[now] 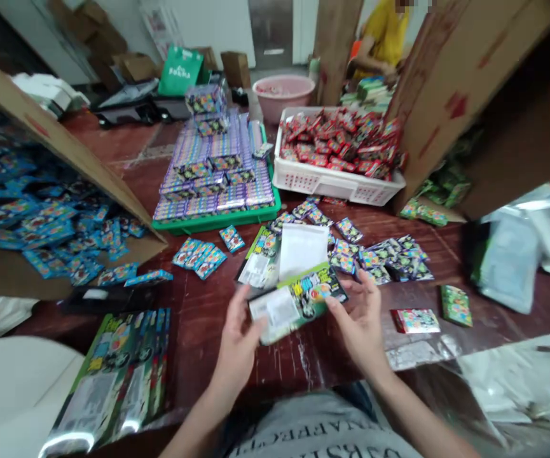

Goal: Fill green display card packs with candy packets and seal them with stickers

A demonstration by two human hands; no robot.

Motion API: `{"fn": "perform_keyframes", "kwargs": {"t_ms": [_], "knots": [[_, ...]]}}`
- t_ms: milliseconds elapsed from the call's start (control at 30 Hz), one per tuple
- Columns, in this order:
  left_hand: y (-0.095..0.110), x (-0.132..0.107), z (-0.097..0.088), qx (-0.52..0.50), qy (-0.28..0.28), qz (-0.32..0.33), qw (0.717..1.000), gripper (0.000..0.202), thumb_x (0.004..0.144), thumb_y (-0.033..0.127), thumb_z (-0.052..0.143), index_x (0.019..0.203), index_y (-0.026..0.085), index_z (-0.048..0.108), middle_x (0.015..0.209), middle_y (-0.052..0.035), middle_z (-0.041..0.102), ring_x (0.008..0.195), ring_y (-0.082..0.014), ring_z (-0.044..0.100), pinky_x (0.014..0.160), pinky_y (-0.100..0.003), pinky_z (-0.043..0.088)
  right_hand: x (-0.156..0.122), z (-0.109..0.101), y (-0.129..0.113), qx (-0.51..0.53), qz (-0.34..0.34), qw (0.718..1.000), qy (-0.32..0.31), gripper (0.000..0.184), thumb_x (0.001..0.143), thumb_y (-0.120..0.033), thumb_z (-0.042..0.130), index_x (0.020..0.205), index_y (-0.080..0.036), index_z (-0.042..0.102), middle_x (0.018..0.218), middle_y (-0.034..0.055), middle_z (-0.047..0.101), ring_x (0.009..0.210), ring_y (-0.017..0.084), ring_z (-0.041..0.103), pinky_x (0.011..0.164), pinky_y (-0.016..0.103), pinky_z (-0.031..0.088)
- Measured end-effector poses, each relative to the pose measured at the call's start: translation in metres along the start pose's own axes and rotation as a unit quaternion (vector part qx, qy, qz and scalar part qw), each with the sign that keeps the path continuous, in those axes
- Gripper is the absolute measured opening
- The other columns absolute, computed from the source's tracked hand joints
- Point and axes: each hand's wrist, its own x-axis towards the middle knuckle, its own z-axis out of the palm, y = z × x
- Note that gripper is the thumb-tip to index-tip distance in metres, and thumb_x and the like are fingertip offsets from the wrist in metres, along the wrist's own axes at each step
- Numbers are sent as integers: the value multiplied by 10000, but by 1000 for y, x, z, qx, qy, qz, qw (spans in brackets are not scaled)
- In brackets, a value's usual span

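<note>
Okay, left hand [237, 337] has its fingers pinching the near-left end of a printed packet [310, 299]. Right hand [363, 318] is at the other end; can't tell if its fingers grip.

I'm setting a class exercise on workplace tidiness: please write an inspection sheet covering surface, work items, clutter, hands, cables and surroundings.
Surface: dark red table, pale marks near its front.
Work items: printed packet, held; second packet and white packet lie beyond.
Clutter: loose small packs scattered across the middle and right.
Hands: left hand grips the printed packet's left end; right hand touches the other end, grip unclear.
Cables: nothing seen.
Surroundings: filled green tray and white basket, pink bowl, person in yellow beyond.
</note>
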Motion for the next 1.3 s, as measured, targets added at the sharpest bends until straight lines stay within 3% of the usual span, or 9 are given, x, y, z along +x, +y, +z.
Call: {"fn": "perform_keyframes", "kwargs": {"t_ms": [67,133,233,400,667,800,933,1133,1300], "knots": [[-2,-8,7,83,-101,21,991,341,852,365,735,1161,241,661,1236,-81,660,1116,-244,648,917,-334,546,15,0,-4,25,-14,999,-20,730,882,-325,725,1486,-365,318,1192,62,577,1068,204,627,892,389,585],[1,-7,16,116,-168,32,978,217,863,365,731,971,193,657,1207,-92,665,1063,-231,667,903,-327,542,26,-5,-9,26,-17,991,-126,764,890,-304,721,1512,-374,283,1196,61,610,1017,198,645,876,396,592],[7,2,29,69,-172,52,981,323,875,320,735,1124,223,552,1178,-76,671,1040,-199,678,924,-330,533,26,-6,-10,7,-31,973,-229,813,874,-291,739,1527,-388,265,1371,93,547,993,193,660,852,394,602],[-2,10,31,19,-198,52,979,511,925,287,677,1367,258,422,1144,-64,659,994,-179,677,885,-327,545,1,0,8,19,-56,990,-128,728,865,-228,740,1448,-413,347,1264,46,552,959,166,673,802,341,602],[3,8,26,87,-200,61,974,143,957,301,617,1008,181,676,1187,-84,690,1106,-200,644,1001,-355,482,2,-22,12,-23,-17,969,-247,583,930,-225,651,1450,-372,431,976,2,570,873,145,606,772,288,557],[2,16,35,32,-154,53,986,243,925,275,662,1156,203,633,1082,-59,727,1042,-181,673,968,-337,496,9,-19,12,-18,-10,974,-224,803,919,-228,663,1568,-424,232,1142,30,598,1049,183,637,942,387,558],[2,21,37,72,-174,35,981,209,912,313,677,1070,179,698,1086,-73,735,1035,-192,670,972,-347,500,12,-22,10,-22,-22,966,-255,826,924,-239,664,1592,-398,206,984,8,676,1034,202,662,1024,456,529],[10,24,40,145,-170,22,975,159,853,315,724,914,168,712,956,-50,733,895,-179,664,885,-343,520,18,-21,-3,-37,19,966,-254,783,893,-282,708,1558,-348,300,918,1,678,874,189,673,805,373,587],[25,34,46,142,-180,-22,973,130,860,291,688,881,165,711,884,-34,741,840,-163,669,867,-336,519,28,-10,-18,-37,91,967,-234,954,841,-322,750,1608,-291,184,821,-24,674,746,167,644,759,357,580]]}}
